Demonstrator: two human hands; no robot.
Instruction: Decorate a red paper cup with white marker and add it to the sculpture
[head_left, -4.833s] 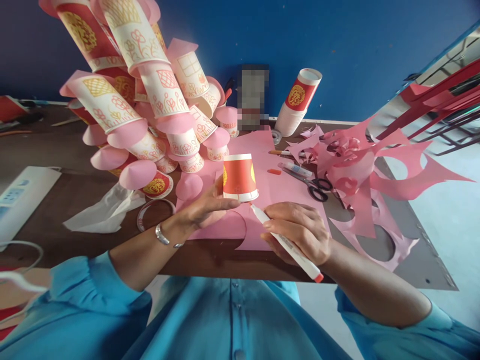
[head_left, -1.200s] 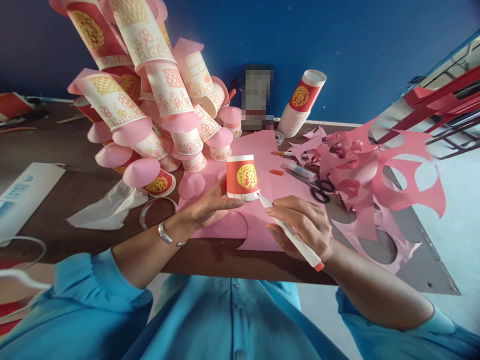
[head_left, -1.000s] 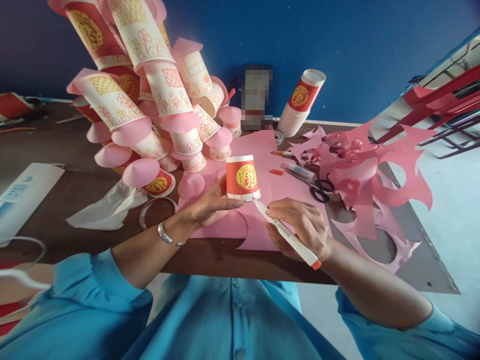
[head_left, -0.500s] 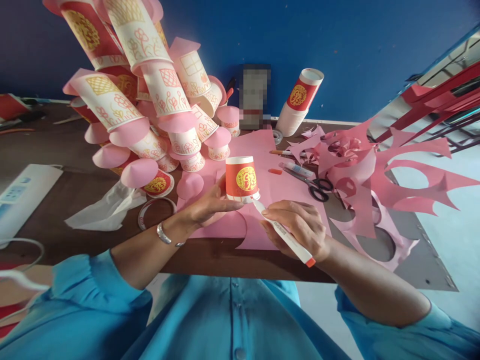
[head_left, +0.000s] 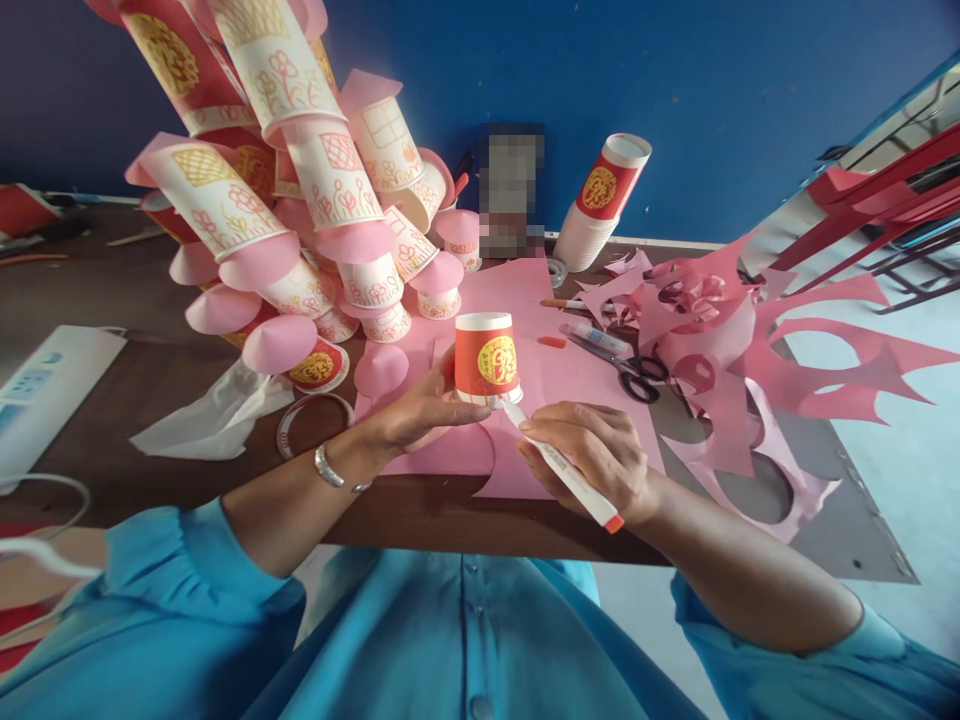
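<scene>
Inverted red paper cup [head_left: 480, 362] above pink sheet [head_left: 529, 285], clasped at its left by the left hand [head_left: 420, 412], thumb along the lower rim; right hand [head_left: 596, 450] pinches a white marker [head_left: 562, 465], tip at that rim; scissors [head_left: 621, 368] lie to the right

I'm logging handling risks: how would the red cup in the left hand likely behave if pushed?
The red cup looks like paper, so it is probably light and might dent. It may swivel, as only the left hand supports it. Round and tapered, it could roll if dropped.
</scene>
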